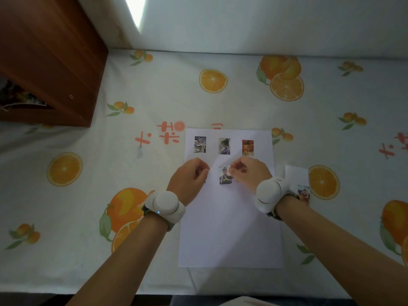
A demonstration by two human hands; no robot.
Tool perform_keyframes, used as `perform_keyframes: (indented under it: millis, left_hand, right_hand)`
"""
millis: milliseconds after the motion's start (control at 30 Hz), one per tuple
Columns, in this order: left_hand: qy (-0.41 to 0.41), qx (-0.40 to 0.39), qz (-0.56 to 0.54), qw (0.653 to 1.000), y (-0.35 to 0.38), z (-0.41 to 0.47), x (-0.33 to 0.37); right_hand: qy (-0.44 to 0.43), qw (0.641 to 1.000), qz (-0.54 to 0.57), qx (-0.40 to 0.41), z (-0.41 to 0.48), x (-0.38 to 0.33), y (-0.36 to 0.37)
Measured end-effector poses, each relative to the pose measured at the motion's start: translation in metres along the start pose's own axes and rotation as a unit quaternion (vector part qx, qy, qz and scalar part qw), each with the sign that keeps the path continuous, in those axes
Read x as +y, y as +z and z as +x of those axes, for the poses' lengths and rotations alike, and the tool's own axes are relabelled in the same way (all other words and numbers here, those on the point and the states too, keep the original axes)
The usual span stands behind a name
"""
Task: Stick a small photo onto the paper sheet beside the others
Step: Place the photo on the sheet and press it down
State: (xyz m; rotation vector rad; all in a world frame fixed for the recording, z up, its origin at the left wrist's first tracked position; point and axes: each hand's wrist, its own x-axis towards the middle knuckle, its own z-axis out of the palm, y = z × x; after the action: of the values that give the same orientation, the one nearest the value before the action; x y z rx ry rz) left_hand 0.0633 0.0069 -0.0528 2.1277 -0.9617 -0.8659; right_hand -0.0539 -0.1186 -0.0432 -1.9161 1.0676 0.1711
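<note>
A white paper sheet (229,228) lies on the table in front of me. Three small photos sit in a row near its top: left (200,144), middle (224,146) and right (247,147). A fourth small photo (224,176) lies below the middle one. My right hand (250,173) pinches this photo's top right corner with thumb and fingertips. My left hand (191,178) rests curled on the sheet just left of that photo, fingers closed, nothing visible in them. A dark edge shows under its fingers; I cannot tell what it is.
Right of the sheet lie a white backing sheet (297,175) and another small photo (304,193), partly behind my right wrist. A brown wooden cabinet (50,62) stands at the far left. The orange-print tablecloth (132,173) covers the table up to the wall.
</note>
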Motion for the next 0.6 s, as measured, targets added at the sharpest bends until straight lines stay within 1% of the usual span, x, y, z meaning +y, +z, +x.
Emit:
perform_keyframes:
  millis: [333,600]
  left_hand:
    - [0.009,-0.001,0.021,1.000,0.0013,-0.0001,0.0016]
    - [0.049,-0.001,0.044,0.998,0.0070,0.0006,0.0066]
  right_hand:
    - [0.000,1.000,0.000,0.014,-0.0009,-0.0022,0.0002]
    - [-0.002,1.000,-0.017,0.024,0.0006,-0.0013,0.0027]
